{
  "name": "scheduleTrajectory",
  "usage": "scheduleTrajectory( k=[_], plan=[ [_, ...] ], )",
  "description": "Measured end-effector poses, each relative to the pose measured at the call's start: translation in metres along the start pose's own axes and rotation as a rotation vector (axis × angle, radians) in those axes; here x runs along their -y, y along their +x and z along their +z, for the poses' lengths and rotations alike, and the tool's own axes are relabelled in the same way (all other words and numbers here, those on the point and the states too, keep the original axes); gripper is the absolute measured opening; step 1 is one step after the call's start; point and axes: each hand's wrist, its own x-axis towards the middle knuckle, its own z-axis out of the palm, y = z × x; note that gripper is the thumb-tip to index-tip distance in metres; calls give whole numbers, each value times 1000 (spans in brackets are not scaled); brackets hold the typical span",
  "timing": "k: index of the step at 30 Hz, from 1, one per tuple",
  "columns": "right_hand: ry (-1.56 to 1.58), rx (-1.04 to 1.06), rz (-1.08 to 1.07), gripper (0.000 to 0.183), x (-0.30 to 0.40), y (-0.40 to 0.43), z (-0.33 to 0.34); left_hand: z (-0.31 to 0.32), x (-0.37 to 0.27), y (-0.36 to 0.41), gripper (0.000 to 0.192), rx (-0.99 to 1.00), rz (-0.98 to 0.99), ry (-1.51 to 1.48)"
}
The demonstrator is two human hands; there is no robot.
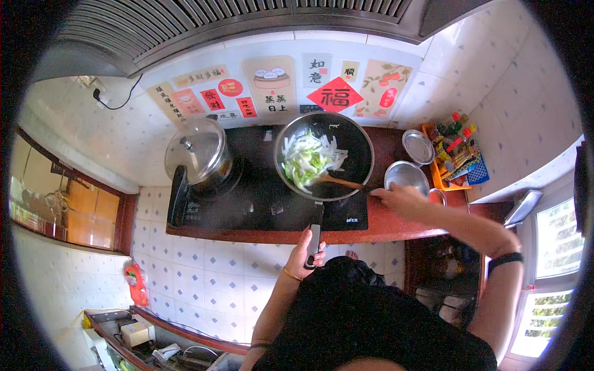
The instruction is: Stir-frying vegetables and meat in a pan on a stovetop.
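Note:
A black wok with a metal rim stands on the right side of the black cooktop. Sliced pale green and white vegetables lie in its left half. My left hand is closed around the wok's black and grey handle. In my right hand is the dark end of a wooden spatula; its head touches the lower edge of the vegetables, partly hidden by them.
A lidded steel pot with a long black handle occupies the cooktop's left. Metal bowls and an orange basket of packets and bottles stand right of the wok. A range hood hangs overhead.

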Motion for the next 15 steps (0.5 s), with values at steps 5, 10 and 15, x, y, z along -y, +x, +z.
scheduleTrajectory(
  k=[5,10,15],
  plan=[
    [331,-353,-10,35,-6,28,31,6,-1,1,22,-49,9,41],
    [503,-175,-1,33,-27,0,-37,-1,-1,0,22,-58,15,11],
    [92,-5,-68,32,-12,-29,-90,1,-1,-3,22,-57,31,30]
  ],
)
